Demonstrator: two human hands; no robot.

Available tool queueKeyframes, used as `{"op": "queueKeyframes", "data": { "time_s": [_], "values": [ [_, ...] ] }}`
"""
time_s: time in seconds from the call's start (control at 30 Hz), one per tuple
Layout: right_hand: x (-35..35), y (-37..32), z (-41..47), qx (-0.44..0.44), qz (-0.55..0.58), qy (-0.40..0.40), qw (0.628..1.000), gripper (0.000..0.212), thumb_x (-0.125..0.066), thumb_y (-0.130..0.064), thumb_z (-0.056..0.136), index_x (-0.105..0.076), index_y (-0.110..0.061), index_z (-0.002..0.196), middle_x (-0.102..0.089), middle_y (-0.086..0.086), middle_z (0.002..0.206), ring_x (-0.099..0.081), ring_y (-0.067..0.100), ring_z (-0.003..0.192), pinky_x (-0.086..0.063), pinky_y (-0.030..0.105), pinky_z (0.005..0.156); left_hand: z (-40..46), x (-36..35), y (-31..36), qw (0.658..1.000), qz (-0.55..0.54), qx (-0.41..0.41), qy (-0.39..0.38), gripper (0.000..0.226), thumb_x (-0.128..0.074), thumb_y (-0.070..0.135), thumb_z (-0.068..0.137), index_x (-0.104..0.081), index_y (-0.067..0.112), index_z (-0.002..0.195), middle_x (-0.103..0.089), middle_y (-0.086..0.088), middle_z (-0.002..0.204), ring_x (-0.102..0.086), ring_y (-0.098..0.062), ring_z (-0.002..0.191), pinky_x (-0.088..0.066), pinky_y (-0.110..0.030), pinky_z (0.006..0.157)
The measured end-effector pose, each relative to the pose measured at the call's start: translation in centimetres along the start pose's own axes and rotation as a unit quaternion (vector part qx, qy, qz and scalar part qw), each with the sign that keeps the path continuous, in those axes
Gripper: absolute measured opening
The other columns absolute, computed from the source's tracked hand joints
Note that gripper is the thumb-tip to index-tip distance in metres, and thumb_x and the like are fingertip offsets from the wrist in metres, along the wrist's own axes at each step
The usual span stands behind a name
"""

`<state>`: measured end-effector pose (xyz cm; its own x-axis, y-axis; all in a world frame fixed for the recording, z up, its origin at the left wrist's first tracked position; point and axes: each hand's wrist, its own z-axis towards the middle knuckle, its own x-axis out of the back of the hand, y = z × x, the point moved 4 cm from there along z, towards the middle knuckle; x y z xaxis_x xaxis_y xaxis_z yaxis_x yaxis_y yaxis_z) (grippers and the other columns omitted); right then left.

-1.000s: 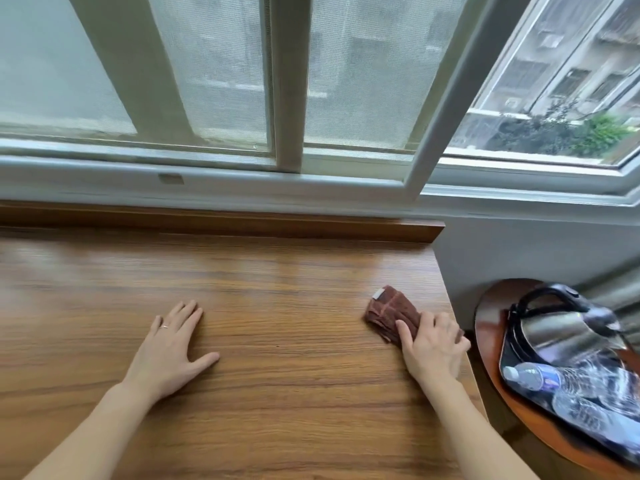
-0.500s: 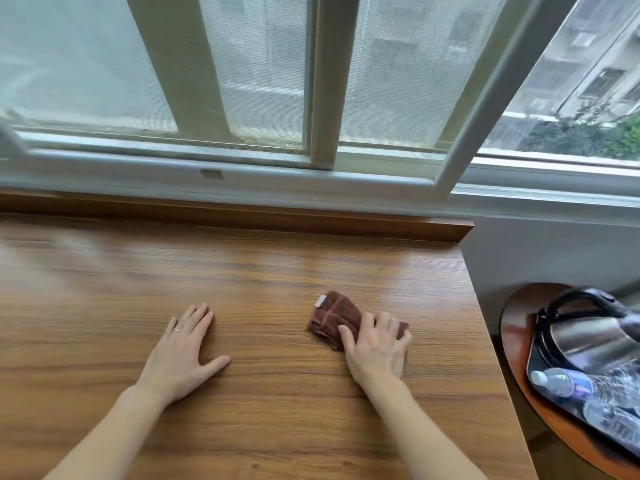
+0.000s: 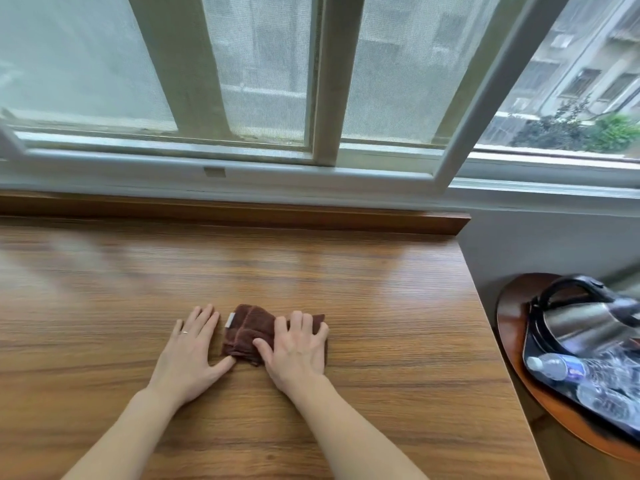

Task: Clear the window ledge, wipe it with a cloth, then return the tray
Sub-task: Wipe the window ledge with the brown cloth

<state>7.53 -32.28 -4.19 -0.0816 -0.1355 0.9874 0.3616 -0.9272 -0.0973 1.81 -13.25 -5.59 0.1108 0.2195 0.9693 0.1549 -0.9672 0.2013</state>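
Note:
A folded brown cloth (image 3: 247, 332) with a small white tag lies on the wooden window ledge (image 3: 381, 306), near the middle. My right hand (image 3: 298, 348) presses flat on the cloth's right half, fingers spread. Just left of the cloth, my left hand (image 3: 192, 351) rests flat on the wood, its thumb touching the cloth's lower corner. The black tray (image 3: 540, 370) sits off the ledge on a round wooden side table (image 3: 509, 317) at the right, carrying a steel kettle (image 3: 581, 323) and clear water bottles (image 3: 571, 368).
A white window frame (image 3: 325, 98) and a raised wooden strip (image 3: 242, 211) run along the ledge's far side. The ledge ends at a right edge (image 3: 485, 327), with a gap down to the side table.
My right hand has slid the cloth leftward along the ledge, from near the right edge to beside my left hand. The left hand has stayed flat on the wood.

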Motion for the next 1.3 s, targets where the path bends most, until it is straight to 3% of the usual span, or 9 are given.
{"op": "queueKeyframes", "data": {
  "time_s": [0.27,0.67,0.8,0.97,1.2,1.3],
  "values": [
    [0.4,3.7,-0.8,0.004,-0.002,0.015,1.000,0.052,-0.037,-0.067,0.085,-0.059,-0.020,0.090,-0.056,0.005,0.094,-0.052,0.027,0.084,-0.047,0.055,0.078,-0.2,-0.2,-0.2,1.000,0.012,-0.003,0.001,0.102,-0.030,0.077,0.071,-0.032,0.012,0.151,-0.021,-0.003,0.160,-0.012,-0.018,0.149,-0.012,-0.043,0.120],
    [2.3,25.2,-4.0,-0.178,-0.058,0.028,0.982,0.060,-0.029,-0.068,0.087,-0.061,-0.019,0.097,-0.056,0.007,0.097,-0.049,0.029,0.091,-0.039,0.052,0.081,-0.2,-0.9,0.9,0.999,0.016,0.038,0.007,0.104,-0.032,0.071,0.067,-0.036,0.006,0.148,-0.026,-0.007,0.158,-0.018,-0.024,0.148,-0.017,-0.049,0.118],
    [3.4,30.4,-5.4,-0.218,-0.081,0.028,0.972,0.062,-0.028,-0.064,0.087,-0.062,-0.013,0.094,-0.056,0.010,0.094,-0.050,0.032,0.088,-0.039,0.050,0.076,-0.3,-1.1,1.5,0.998,0.008,0.056,0.012,0.100,-0.035,0.065,0.066,-0.037,0.006,0.147,-0.027,-0.008,0.158,-0.018,-0.025,0.148,-0.016,-0.049,0.117],
    [3.8,32.6,-5.9,-0.205,-0.083,0.028,0.975,0.063,-0.029,-0.063,0.088,-0.062,-0.010,0.092,-0.055,0.011,0.091,-0.051,0.032,0.086,-0.039,0.050,0.074,-0.7,-1.3,3.1,0.996,-0.014,0.092,0.010,0.089,-0.044,0.048,0.070,-0.034,0.007,0.149,-0.022,-0.008,0.160,-0.014,-0.025,0.149,-0.013,-0.048,0.119],
    [3.4,32.8,-5.6,-0.179,-0.086,0.004,0.980,0.057,-0.033,-0.062,0.091,-0.062,-0.012,0.095,-0.054,0.009,0.094,-0.049,0.030,0.087,-0.038,0.050,0.077,-1.9,-2.0,5.8,0.990,-0.024,0.137,0.021,0.087,-0.043,0.045,0.071,-0.033,0.008,0.149,-0.021,-0.009,0.160,-0.013,-0.025,0.149,-0.011,-0.045,0.119],
    [3.0,32.6,-5.7,-0.169,-0.080,-0.010,0.982,0.055,-0.037,-0.061,0.091,-0.061,-0.014,0.099,-0.054,0.010,0.098,-0.050,0.031,0.091,-0.037,0.050,0.078,-2.4,-2.4,6.6,0.989,-0.027,0.147,0.020,0.079,-0.056,0.040,0.081,-0.032,0.008,0.150,-0.018,-0.008,0.161,-0.012,-0.025,0.149,-0.012,-0.046,0.120]
  ]
}}
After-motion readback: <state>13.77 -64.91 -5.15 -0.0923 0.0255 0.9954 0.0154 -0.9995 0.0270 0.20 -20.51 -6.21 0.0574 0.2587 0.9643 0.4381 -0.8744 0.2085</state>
